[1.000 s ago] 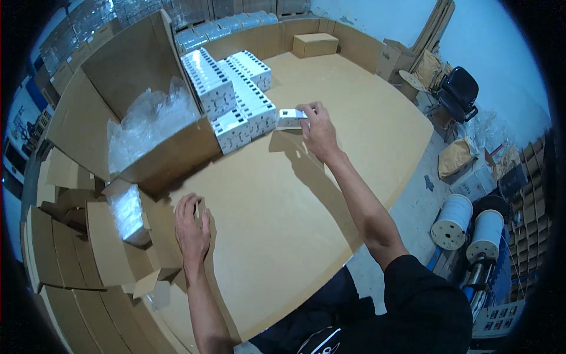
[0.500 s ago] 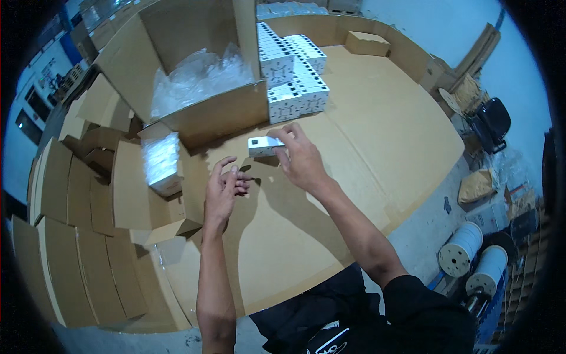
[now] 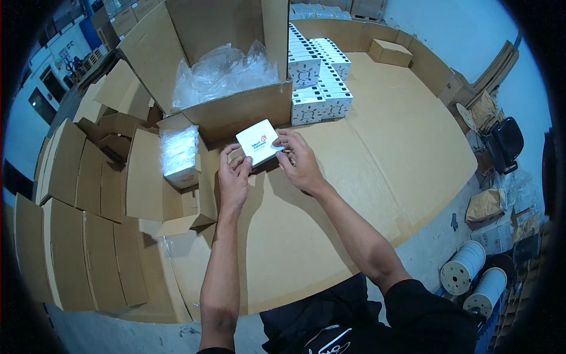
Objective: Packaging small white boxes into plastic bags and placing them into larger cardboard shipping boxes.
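A small white box point(image 3: 258, 140) with a printed top is held up above the cardboard-covered table. My left hand point(image 3: 234, 180) grips its lower left corner with thumb and fingers. On its right edge my right hand point(image 3: 300, 162) pinches it. Left of my left hand stands an open carton point(image 3: 143, 183) holding a plastic-wrapped packet point(image 3: 180, 154). Behind the held box, several white boxes point(image 3: 321, 103) are stacked in rows.
A large open carton point(image 3: 236, 112) with crumpled clear plastic point(image 3: 221, 74) stands at the back left. Folded cartons point(image 3: 65, 253) line the left side. A closed cardboard box point(image 3: 390, 53) sits at the far right of the table point(image 3: 401, 141). Cable spools point(image 3: 463, 268) stand on the floor at right.
The white box has turned so its printed top faces up toward me. My left hand, apart from it before, has moved up and taken hold. The view has shifted somewhat.
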The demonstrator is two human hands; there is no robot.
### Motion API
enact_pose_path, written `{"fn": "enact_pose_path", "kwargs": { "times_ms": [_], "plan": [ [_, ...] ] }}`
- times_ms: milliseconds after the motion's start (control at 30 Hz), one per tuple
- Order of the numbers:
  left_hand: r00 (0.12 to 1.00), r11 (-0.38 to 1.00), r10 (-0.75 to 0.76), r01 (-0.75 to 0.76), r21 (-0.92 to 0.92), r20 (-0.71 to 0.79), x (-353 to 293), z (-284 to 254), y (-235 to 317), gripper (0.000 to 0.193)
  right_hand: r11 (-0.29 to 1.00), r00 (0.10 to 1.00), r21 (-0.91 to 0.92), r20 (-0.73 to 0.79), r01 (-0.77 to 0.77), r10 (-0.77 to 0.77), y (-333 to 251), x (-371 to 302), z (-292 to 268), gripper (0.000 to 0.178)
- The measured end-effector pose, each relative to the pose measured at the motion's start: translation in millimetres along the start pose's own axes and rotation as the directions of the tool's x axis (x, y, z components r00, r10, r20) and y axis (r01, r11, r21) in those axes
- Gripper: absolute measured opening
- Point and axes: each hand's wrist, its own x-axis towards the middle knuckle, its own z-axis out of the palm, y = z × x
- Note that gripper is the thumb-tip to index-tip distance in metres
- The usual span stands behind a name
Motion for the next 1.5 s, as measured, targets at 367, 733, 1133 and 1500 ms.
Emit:
{"fn": "enact_pose_path", "kwargs": {
  "times_ms": [367, 733, 1133, 1500],
  "plan": [
    [0.992, 0.988, 0.125, -0.124, 0.092, 0.002, 3, -4, -5, 0.042, 0.995, 0.996, 0.040, -0.001, -0.092, 0.092, 16, -1, 6, 0.017],
    [0.990, 0.843, 0.144, -0.126, 0.524, 0.006, -10, 3, 10, 0.041, 0.983, 0.990, -0.134, 0.045, -0.128, 0.135, 18, -2, -5, 0.032],
    [0.942, 0.816, 0.308, -0.189, 0.547, -0.134, -47, 5, 27, 0.067, 0.996, 0.996, -0.056, 0.039, -0.073, 0.075, 28, -1, -14, 0.046],
    [0.889, 0.559, 0.434, -0.143, 0.817, -0.142, 97, -3, 189, 0.028, 0.960, 0.994, -0.261, -0.034, -0.106, 0.100, 44, -2, -35, 0.050]
  ]
}}
